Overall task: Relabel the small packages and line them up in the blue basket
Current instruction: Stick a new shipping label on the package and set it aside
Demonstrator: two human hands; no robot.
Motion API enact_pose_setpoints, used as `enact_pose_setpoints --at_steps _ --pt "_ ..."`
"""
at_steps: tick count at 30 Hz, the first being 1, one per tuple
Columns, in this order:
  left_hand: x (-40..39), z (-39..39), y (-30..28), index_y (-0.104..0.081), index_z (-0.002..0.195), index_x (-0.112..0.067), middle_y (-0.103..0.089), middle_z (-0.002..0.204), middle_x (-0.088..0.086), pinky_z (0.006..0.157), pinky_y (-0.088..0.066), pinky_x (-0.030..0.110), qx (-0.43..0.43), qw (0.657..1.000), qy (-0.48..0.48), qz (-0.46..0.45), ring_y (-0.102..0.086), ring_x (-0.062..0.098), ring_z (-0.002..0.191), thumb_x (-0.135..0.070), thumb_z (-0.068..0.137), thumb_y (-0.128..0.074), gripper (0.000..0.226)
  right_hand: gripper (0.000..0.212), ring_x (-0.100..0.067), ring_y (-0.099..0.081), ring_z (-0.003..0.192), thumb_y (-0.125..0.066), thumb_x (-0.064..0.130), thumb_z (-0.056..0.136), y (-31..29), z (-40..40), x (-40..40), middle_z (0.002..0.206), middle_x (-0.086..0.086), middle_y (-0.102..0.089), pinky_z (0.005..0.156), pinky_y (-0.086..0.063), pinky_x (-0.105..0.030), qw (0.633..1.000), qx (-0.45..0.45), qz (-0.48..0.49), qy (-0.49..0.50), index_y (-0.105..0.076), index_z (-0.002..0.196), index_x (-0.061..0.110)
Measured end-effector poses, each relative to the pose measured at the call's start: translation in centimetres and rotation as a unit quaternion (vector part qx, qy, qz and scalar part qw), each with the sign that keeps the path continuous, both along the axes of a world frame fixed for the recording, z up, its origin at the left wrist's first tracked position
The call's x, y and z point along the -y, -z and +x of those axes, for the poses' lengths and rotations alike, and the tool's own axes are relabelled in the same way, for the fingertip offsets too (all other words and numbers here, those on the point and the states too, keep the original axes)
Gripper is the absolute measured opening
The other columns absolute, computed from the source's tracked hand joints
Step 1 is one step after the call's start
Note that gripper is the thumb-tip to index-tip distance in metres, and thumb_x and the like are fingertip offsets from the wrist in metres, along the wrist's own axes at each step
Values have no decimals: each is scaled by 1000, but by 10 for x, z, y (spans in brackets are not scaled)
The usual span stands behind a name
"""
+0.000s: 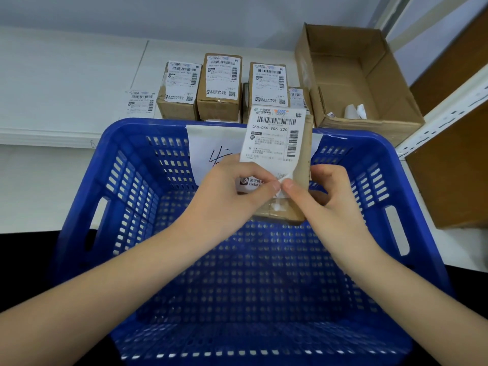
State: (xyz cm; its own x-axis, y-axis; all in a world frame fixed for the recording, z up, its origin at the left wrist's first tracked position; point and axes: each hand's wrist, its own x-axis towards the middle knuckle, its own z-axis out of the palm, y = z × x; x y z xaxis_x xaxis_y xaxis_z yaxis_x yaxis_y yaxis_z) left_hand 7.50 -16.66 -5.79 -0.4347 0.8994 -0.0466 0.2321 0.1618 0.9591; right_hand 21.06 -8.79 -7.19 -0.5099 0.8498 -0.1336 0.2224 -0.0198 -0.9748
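Note:
Over the blue basket I hold a small brown package upright. A white shipping label covers its front, with the lower corner lifted off the cardboard. My left hand pinches that lower edge of the label. My right hand grips the package from the right, thumb at the peeled corner. Nothing lies inside the basket. Behind it on the white table stand three labelled packages, with a fourth partly hidden.
A white paper sheet with handwriting hangs on the basket's far wall. A loose label lies on the table at the left. An open cardboard box with paper scraps stands at the back right, beside a white shelf frame.

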Motion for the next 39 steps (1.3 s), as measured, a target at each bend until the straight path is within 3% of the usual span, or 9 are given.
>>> enact_pose_setpoints --at_steps 5,8,11,13,15,19,28,34,39 --pt "-1 -6 0 -69 72 -28 -60 97 -20 73 -36 -2 7 999 -10 -33 -54 -13 89 -17 85 -70 17 35 -14 -64 102 -71 30 79 4 1 -5 119 11 -59 82 -56 -35 1000 -3 -2 -11 -45 103 32" --pt "-3 -8 0 -69 77 -24 -58 85 -21 60 -35 0 12 999 -13 -50 -53 -7 71 -17 86 -69 11 37 -14 -64 100 -72 29 78 4 1 -8 118 11 -59 80 -57 -34 1000 -5 3 -9 -46 104 31" --pt "-3 -9 1 -63 96 -31 -59 109 -17 81 -48 13 10 999 -6 -42 -59 2 97 -13 86 -67 21 37 -7 -62 95 -73 23 79 2 2 -8 114 13 -57 68 -55 -20 1000 -5 28 -5 -46 102 31" --pt "-1 -10 4 -55 105 -46 -47 131 -14 102 -40 21 -77 997 10 -20 -44 5 125 -15 86 -67 38 39 -5 -61 92 -74 20 79 2 2 -8 110 15 -55 64 -52 -14 999 6 45 -3 -44 102 29" --pt "1 -13 5 -52 116 -46 -39 142 -5 105 -32 19 -209 978 23 14 -36 11 134 -19 87 -63 41 41 -3 -59 89 -74 20 79 2 3 -8 105 19 -52 63 -50 -11 998 23 59 -3 -43 105 26" --pt "2 -15 10 -69 109 -25 -58 118 3 86 -47 45 -369 925 69 53 -55 22 103 -25 85 -49 31 44 2 -59 83 -75 22 78 4 3 -9 100 22 -50 62 -50 -11 995 49 85 1 -42 105 26" --pt "1 -9 8 -70 86 -28 -60 83 -16 66 -49 22 -267 963 47 -6 -56 4 70 -61 71 -49 42 51 3 -58 85 -75 31 75 7 5 -5 99 25 -47 71 -54 -25 985 120 127 -15 -37 108 31" --pt "-3 -15 10 -60 54 -26 -56 48 -21 52 -37 8 -177 981 -38 -65 -52 -2 51 -40 77 -75 31 55 0 -56 92 -74 38 74 11 5 4 112 18 -48 75 -55 -37 975 152 152 -53 -37 114 30" --pt "-5 -19 10 -63 66 -25 -64 61 -11 57 -46 15 -128 988 -53 -66 -58 3 59 -32 74 -80 20 57 -2 -57 90 -72 41 73 11 5 5 114 15 -48 73 -55 -39 972 165 160 -55 -37 116 30"
